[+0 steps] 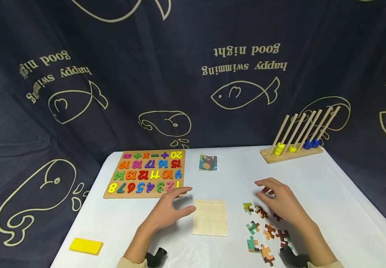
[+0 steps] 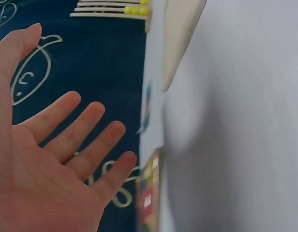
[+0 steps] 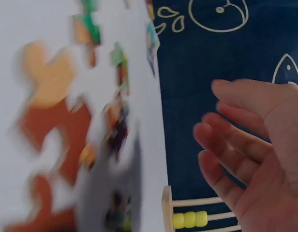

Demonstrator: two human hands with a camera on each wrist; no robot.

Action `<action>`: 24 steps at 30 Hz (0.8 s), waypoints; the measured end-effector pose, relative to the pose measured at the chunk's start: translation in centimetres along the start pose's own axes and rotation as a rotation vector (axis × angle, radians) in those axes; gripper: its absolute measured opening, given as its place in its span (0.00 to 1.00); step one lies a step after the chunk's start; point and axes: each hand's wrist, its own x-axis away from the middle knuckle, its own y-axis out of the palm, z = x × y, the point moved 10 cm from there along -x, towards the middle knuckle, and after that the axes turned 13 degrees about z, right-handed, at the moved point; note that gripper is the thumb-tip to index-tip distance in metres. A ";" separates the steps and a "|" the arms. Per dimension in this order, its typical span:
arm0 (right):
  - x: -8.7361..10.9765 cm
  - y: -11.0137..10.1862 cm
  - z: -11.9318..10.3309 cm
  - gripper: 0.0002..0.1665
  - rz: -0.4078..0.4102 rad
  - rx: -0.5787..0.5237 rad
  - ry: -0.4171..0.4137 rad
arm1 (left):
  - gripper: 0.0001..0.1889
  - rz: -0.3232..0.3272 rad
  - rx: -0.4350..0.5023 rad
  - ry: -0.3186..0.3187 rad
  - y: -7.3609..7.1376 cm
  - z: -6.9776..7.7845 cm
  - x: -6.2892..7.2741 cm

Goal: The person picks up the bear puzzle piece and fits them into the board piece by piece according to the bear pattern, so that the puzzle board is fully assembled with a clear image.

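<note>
Key relation, my read: right hand (image 1: pixel 278 196) vs. the loose puzzle pieces (image 1: pixel 269 231), lower right of the head view. Pieces sit below its fingertips in frame; the fingertips point left, past the top of the pile. So the pile lies back toward the wrist, not ahead of the fingers. The hand and forearm overlap the pile's upper right and hide part of it; can't count every piece.

Pile's long axis runs roughly top to bottom of the frame, pieces turned at mixed angles.

Wooden tray (image 1: pixel 210 219) is lower centre, between the hands, left of the pile with a strip of bare table (image 1: pixel 234 219) between. Looks near square in this view, so no clear long axis. No pieces in it.

Left hand (image 1: pixel 169 208) is nearer the tray: thumb tip shows at its upper-left edge, but the left wrist view has the hand off the surface. Right hand is clearly nearer the pieces.

Fingers: left spread wide, palm bare. Right loosely bent, thumb apart from fingers, nothing held; its wrist view shows it raised off the table too.
</note>
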 end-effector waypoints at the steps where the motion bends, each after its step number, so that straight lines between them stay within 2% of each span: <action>1: -0.3 0.5 -0.1 0.19 -0.033 -0.029 0.006 | 0.34 -0.014 0.020 -0.005 0.5 -0.2 -0.1; 4: -0.9 1.7 -0.4 0.18 -0.119 -0.100 0.008 | 0.32 -0.044 0.103 0.005 1.5 -0.7 -0.2; 7: -1.0 2.4 -0.3 0.20 -0.183 -0.158 0.033 | 0.31 -0.061 0.183 0.044 2.2 -0.9 -0.2; 10: -0.5 3.3 -0.1 0.22 -0.268 -0.188 0.048 | 0.33 -0.098 0.185 0.083 2.9 -1.0 0.0; 13: 0.2 4.6 -0.2 0.25 -0.376 -0.187 0.029 | 0.40 -0.134 0.111 0.103 3.6 -1.3 0.4; 17: 0.9 5.9 0.1 0.28 -0.474 -0.132 0.040 | 0.48 -0.149 -0.069 0.151 4.4 -1.5 0.9; 20: 1.2 6.4 0.6 0.28 -0.499 -0.073 0.064 | 0.54 -0.179 -0.215 0.218 5.2 -1.3 1.1; 24: 1.2 6.5 0.6 0.25 -0.486 -0.038 0.059 | 0.59 -0.222 -0.306 0.285 5.9 -1.3 1.3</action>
